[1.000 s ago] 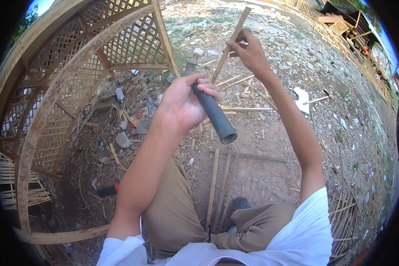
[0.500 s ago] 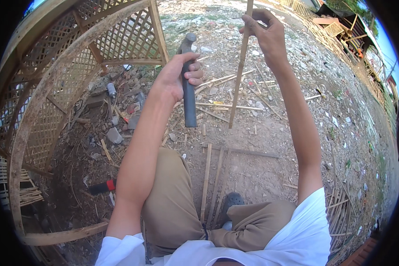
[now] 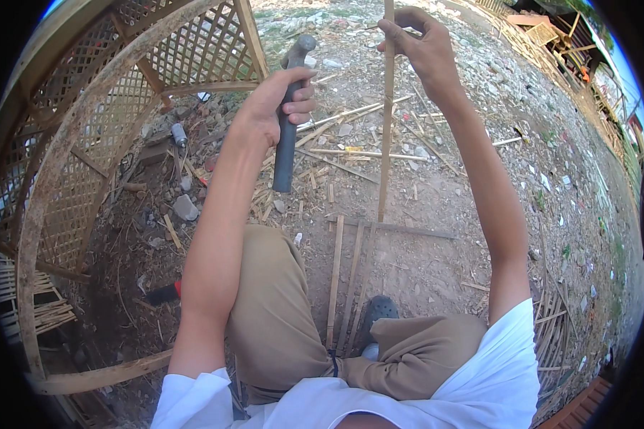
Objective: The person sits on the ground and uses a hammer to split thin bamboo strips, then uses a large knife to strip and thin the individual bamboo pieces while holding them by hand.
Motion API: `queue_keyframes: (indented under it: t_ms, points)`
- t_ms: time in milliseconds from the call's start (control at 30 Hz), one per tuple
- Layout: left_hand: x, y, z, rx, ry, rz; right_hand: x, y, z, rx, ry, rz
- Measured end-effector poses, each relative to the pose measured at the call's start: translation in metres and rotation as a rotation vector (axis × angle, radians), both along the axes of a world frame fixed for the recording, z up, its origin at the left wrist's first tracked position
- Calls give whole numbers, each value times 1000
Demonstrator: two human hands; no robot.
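My left hand (image 3: 270,104) is wrapped round the dark handle of a hammer (image 3: 284,161), its metal head pointing up and away from me. To the right, my right hand (image 3: 428,57) pinches a long thin wooden strip (image 3: 387,136) between thumb and fingers near the top of the view. The strip hangs nearly upright, its upper end cut off by the picture's edge. Something thin and small pokes out left of the fingertips, too small to name. Hammer and strip are apart.
A wooden lattice frame (image 3: 193,61) with a curved edge stands at my left. Several wooden strips (image 3: 335,282) lie on the ground between my legs, others farther ahead. A spray can (image 3: 179,134), a grey stone (image 3: 185,208) and a dark-and-red tool handle (image 3: 163,294) lie left.
The hammer has moved slightly left and up with my left hand, its handle tilting more. My right hand has shifted a little left, and the strip now hangs more upright.
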State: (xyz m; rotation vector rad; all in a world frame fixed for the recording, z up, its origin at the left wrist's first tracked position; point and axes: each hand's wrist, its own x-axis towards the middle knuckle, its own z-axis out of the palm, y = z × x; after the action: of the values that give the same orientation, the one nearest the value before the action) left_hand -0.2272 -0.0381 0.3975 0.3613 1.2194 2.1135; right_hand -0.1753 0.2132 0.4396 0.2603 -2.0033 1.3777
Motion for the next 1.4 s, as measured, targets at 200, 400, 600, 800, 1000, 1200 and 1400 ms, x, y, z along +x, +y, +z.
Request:
queue_keyframes:
  t_ms: [200,400,600,800,1000,1200,1400]
  points:
    - [-14,-32,-1,-164,210,23,11,-5,-12,83,-27,20]
    - [-37,-72,-35,-607,362,-220,25,-9,-30,158,-159,83]
    - [-10,-103,-257,-918,356,-100,29,-18,-47,291,-223,163]
    - [88,-89,-388,-1077,413,15,30,-17,-67,420,-310,191]
    - [102,-131,-456,-1268,1000,136,25,-41,-74,444,-294,260]
    - [128,-194,-423,-1360,1071,301,32,-44,-93,444,-312,278]
    - [140,-338,-394,-1635,901,314,37,-58,-86,447,-340,333]
